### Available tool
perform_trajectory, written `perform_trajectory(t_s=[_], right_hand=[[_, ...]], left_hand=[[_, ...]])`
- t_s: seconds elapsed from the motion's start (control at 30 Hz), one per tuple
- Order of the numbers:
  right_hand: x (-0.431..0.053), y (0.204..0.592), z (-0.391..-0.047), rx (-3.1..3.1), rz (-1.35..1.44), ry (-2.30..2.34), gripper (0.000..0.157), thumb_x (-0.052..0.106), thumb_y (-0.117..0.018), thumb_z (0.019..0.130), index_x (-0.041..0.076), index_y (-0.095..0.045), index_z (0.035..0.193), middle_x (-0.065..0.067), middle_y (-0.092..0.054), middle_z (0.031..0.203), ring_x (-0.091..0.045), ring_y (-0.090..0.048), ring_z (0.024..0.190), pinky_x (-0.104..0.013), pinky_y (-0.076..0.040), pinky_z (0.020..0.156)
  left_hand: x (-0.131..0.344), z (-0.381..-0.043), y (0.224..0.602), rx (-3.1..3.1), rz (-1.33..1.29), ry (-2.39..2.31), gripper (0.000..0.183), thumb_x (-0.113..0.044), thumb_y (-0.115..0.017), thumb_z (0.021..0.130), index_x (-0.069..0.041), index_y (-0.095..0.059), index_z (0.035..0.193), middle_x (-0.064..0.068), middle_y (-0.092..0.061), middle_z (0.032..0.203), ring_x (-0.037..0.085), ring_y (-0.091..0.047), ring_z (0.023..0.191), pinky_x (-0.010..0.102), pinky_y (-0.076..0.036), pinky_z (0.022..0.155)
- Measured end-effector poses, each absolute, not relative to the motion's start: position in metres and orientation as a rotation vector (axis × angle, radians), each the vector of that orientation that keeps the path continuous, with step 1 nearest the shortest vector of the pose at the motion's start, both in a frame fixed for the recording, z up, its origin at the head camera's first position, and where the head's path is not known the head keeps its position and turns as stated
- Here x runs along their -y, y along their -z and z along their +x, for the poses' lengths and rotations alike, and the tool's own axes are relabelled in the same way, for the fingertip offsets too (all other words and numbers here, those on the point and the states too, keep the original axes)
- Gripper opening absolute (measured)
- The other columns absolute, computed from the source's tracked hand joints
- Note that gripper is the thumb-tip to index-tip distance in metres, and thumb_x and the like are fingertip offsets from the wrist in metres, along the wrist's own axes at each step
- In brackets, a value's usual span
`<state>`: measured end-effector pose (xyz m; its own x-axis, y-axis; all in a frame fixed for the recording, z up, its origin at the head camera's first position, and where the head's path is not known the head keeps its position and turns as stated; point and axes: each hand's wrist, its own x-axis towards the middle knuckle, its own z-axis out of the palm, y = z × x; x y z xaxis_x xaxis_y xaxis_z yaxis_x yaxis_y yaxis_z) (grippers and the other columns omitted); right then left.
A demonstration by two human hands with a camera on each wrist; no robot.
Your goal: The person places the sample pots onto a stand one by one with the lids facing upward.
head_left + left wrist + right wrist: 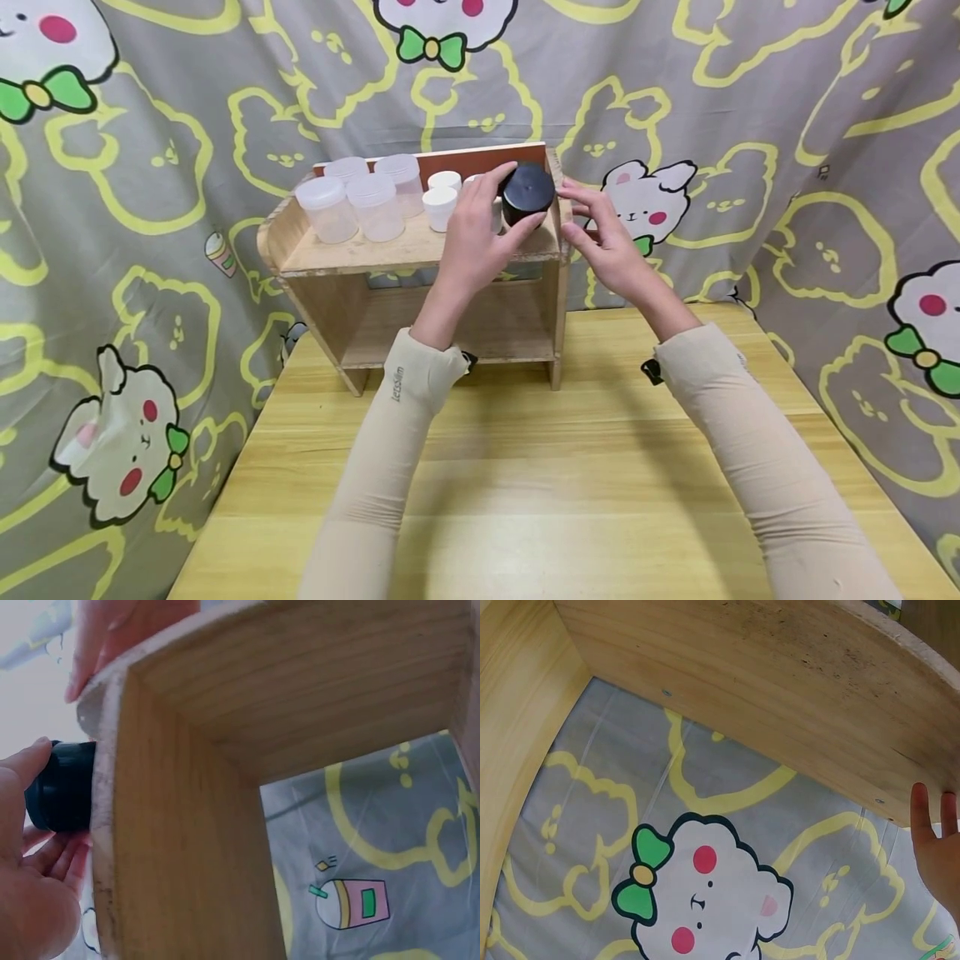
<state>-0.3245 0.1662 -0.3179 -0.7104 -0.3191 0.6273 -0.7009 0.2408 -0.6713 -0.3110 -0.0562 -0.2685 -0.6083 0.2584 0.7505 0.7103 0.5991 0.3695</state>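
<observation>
My left hand (477, 223) grips a black round jar (528, 193) at the right end of the wooden shelf's (360, 257) top board, thumb in front and fingers behind. In the left wrist view the black jar (66, 786) shows from the side, close over the board's edge, with the left hand (34, 877) around it. My right hand (609, 248) rests its fingertips against the outer face of the shelf's right side panel. The right wrist view shows a few fingers of that hand (939, 847) at the panel (780, 697). Small white jars (439, 208) stand left of the black jar, partly hidden by the left hand.
Several larger translucent jars (375, 208) with lids stand at the left of the top board. The shelf stands at the back of a light wooden table (525, 467). A grey patterned curtain (735, 167) hangs behind and on both sides.
</observation>
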Motion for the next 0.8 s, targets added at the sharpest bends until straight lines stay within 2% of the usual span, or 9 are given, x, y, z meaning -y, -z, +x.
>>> perform_trajectory(t_s=[0.33, 0.57, 0.8], right_hand=[[-0.166, 0.316, -0.323, 2.157, 0.942, -1.458, 0.048, 0.014, -0.053, 0.108, 0.019, -0.041, 0.154, 0.003, -0.028, 0.168, -0.031, -0.046, 0.140, -0.048, -0.046, 0.104], [-0.166, 0.318, -0.324, 2.159, 0.935, -1.471, 0.048, 0.014, -0.053, 0.108, 0.019, -0.041, 0.154, 0.003, -0.028, 0.168, -0.031, -0.045, 0.142, -0.056, -0.044, 0.107], [-0.167, 0.319, -0.325, 2.162, 0.934, -1.474, 0.048, 0.015, -0.053, 0.108, 0.019, -0.040, 0.155, 0.003, -0.028, 0.168, -0.032, -0.044, 0.142, -0.060, -0.043, 0.108]], left_hand=[[0.056, -0.323, 0.272, 2.124, -0.740, 0.893, 0.067, -0.039, -0.080, 0.091, -0.005, -0.056, 0.143, 0.011, -0.064, 0.134, 0.025, -0.055, 0.126, 0.033, -0.043, 0.108], [0.055, -0.325, 0.274, 2.177, -0.714, 0.858, 0.066, -0.042, -0.078, 0.093, -0.004, -0.057, 0.142, 0.012, -0.064, 0.134, 0.025, -0.054, 0.130, 0.034, -0.035, 0.117], [0.052, -0.326, 0.275, 2.234, -0.684, 0.792, 0.066, -0.044, -0.075, 0.095, -0.004, -0.057, 0.143, 0.011, -0.065, 0.135, 0.028, -0.052, 0.130, 0.038, -0.037, 0.115]])
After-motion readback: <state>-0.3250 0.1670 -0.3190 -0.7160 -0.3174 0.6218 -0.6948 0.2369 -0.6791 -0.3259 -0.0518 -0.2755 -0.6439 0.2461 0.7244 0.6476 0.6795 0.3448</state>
